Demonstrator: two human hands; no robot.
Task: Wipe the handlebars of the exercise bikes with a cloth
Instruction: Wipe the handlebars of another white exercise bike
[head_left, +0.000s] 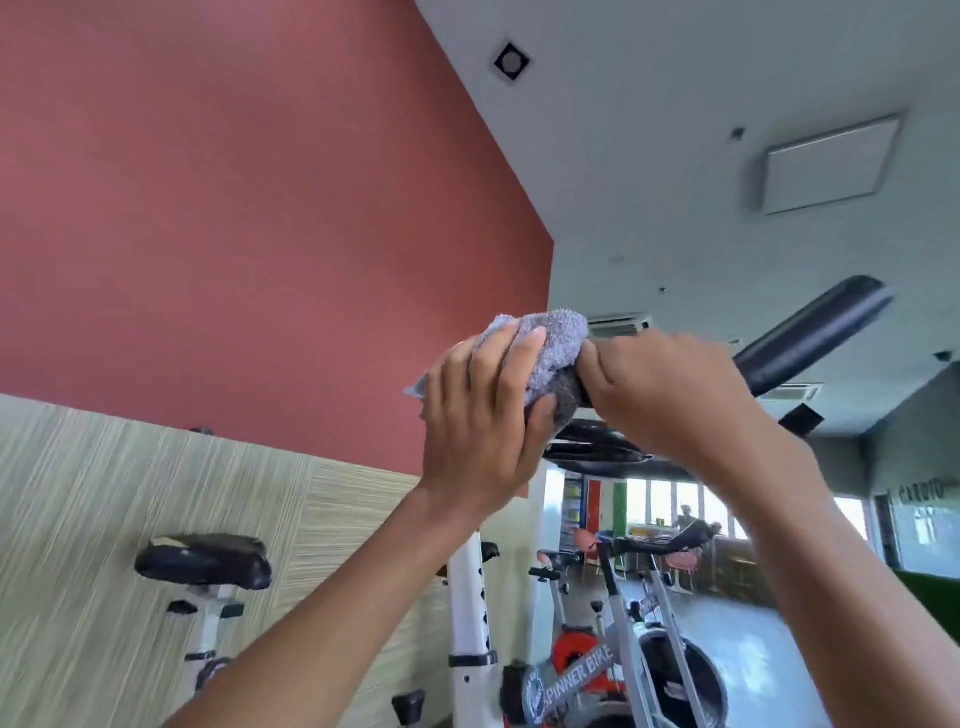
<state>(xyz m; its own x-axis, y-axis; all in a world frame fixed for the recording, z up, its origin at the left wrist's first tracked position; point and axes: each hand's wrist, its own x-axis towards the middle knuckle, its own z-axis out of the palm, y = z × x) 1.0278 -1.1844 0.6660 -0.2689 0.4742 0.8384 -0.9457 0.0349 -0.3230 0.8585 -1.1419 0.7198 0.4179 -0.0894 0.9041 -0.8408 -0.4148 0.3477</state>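
A grey-lilac terry cloth (551, 347) is bunched over the left end of a black handlebar held high in front of me. My left hand (488, 415) grips the cloth, fingers curled over its top and thumb under it. Right beside it, my right hand (670, 395) wraps around the same bar. The bar's other black padded arm (810, 335) sticks out up and to the right. The part of the bar under both hands is hidden.
The white post (470, 613) of this bike runs down below my hands. A black saddle (205, 561) on a white post stands at lower left by the striped wall. A grey "Spinner Bike" (597, 670) stands at lower right, with more bikes behind it.
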